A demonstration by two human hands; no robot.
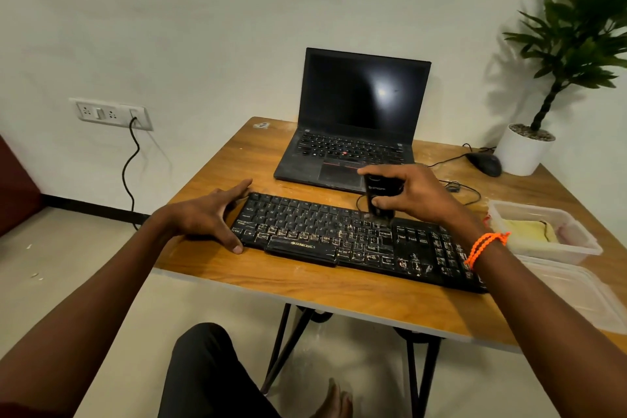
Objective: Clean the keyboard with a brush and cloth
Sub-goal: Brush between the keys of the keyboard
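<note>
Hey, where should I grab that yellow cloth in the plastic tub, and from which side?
Pinch the yellow cloth at its raised middle fold, coming straight down from above. The clear tub is open on top and its walls block any sideways approach.

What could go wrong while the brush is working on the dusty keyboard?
The brush may push debris from the keyboard toward the open laptop close behind it. The keyboard lies near the table edge, and only the left hand steadies it, so it might slide off.
</note>
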